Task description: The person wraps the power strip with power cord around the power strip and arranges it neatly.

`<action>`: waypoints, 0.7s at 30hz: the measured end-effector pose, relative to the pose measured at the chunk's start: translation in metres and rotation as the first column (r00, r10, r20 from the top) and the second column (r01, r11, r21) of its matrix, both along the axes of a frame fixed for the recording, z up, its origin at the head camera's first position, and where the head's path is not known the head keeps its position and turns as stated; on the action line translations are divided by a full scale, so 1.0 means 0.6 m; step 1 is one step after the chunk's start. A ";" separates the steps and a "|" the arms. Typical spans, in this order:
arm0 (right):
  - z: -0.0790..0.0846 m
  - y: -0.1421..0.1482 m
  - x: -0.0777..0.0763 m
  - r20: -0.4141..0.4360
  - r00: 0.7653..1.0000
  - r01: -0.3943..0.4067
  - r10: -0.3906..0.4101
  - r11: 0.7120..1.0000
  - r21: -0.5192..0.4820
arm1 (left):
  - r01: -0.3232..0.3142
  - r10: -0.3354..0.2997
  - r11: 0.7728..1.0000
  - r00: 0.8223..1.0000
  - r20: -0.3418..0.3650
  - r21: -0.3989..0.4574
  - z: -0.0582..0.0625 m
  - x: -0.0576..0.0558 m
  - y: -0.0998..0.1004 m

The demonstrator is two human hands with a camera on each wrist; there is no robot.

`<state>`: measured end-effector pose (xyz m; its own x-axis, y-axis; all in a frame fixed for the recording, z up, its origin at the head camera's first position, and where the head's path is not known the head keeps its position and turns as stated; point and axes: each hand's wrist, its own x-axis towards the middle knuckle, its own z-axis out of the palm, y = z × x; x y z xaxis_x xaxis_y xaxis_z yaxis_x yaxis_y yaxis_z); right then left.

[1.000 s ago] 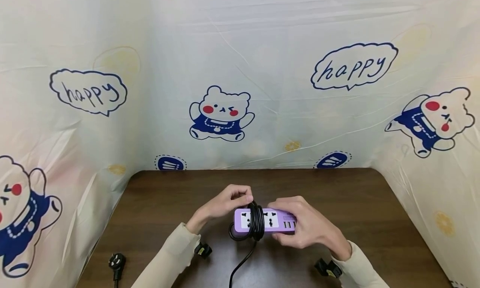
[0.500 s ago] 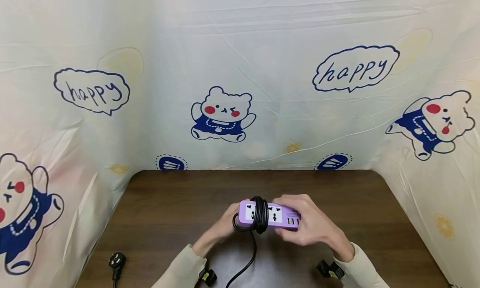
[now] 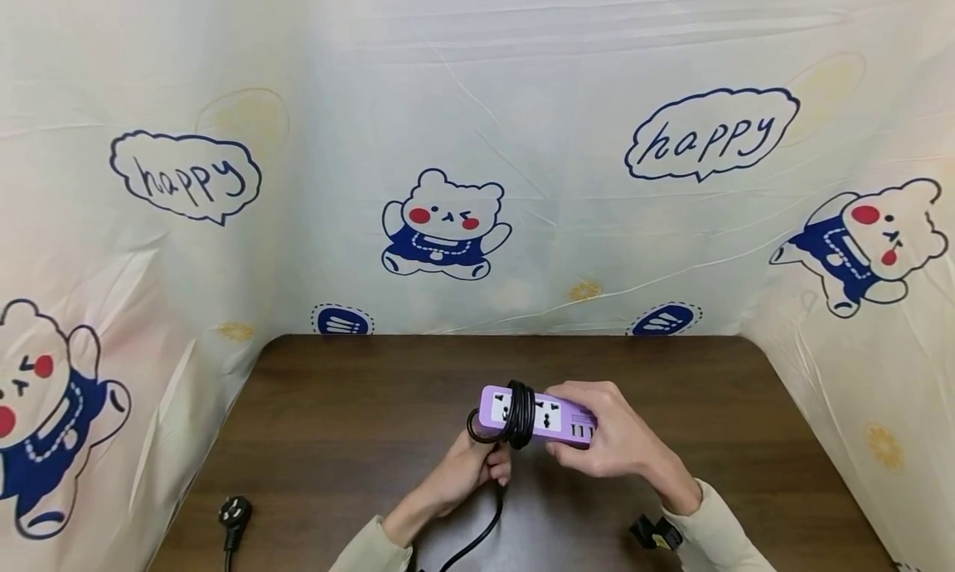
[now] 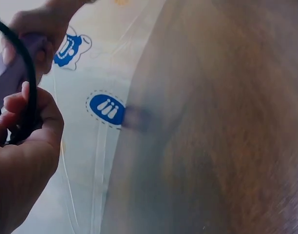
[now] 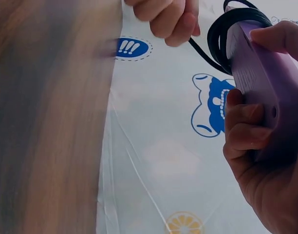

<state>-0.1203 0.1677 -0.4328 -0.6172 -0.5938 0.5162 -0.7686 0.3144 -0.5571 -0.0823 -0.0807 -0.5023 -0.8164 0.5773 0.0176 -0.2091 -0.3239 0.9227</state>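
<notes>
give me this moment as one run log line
left hand: holds cord | right hand: grips power strip | cord: looped round power strip | plug: on table, left side

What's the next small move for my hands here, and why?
Probably lift the left hand over the power strip, laying another turn of cord. That hand grips the cord by the strip's near side, several loops already circle the strip, loose cord trails below, and the right hand holds the other end steady enough for it.
</notes>
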 end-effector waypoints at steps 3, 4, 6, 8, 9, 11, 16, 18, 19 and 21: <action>-0.002 0.000 -0.002 -0.005 1.000 0.020 -0.020 1.000 -0.004 | 0.016 -0.015 1.000 0.999 0.032 -0.026 0.004 0.008 0.001; -0.003 0.000 -0.003 -0.011 1.000 0.028 -0.028 1.000 -0.007 | 0.025 -0.023 0.999 0.999 0.039 -0.034 0.005 0.011 0.001; -0.004 0.000 -0.006 -0.018 0.999 0.047 -0.048 0.999 -0.014 | 0.040 -0.038 0.998 0.998 0.047 -0.043 0.006 0.015 0.000; -0.005 0.001 -0.008 -0.027 0.997 0.071 -0.071 0.997 -0.019 | 0.058 -0.055 0.996 0.997 0.057 -0.062 0.008 0.018 -0.002; -0.006 0.001 -0.009 -0.025 0.996 0.080 -0.080 0.997 -0.020 | 0.066 -0.062 0.995 0.996 0.060 -0.072 0.010 0.019 -0.003; -0.007 0.002 -0.010 -0.017 0.996 0.086 -0.087 0.996 -0.021 | 0.084 -0.077 0.992 0.994 0.072 -0.091 0.014 0.021 -0.007; -0.004 0.001 -0.008 0.015 0.994 0.106 -0.106 0.994 0.005 | 0.114 -0.095 0.982 0.987 0.129 -0.148 0.030 0.029 -0.017; -0.004 0.002 -0.008 0.027 0.993 0.118 -0.119 0.993 0.017 | 0.104 -0.082 0.971 0.991 0.108 -0.214 0.037 0.036 -0.020; -0.004 0.003 -0.008 0.027 0.992 0.124 -0.125 0.992 0.021 | 0.088 -0.072 0.959 0.995 0.068 -0.271 0.041 0.039 -0.022; -0.005 0.004 -0.009 0.027 0.990 0.134 -0.135 0.991 0.026 | 0.031 -0.055 0.917 0.997 -0.049 -0.399 0.048 0.047 -0.027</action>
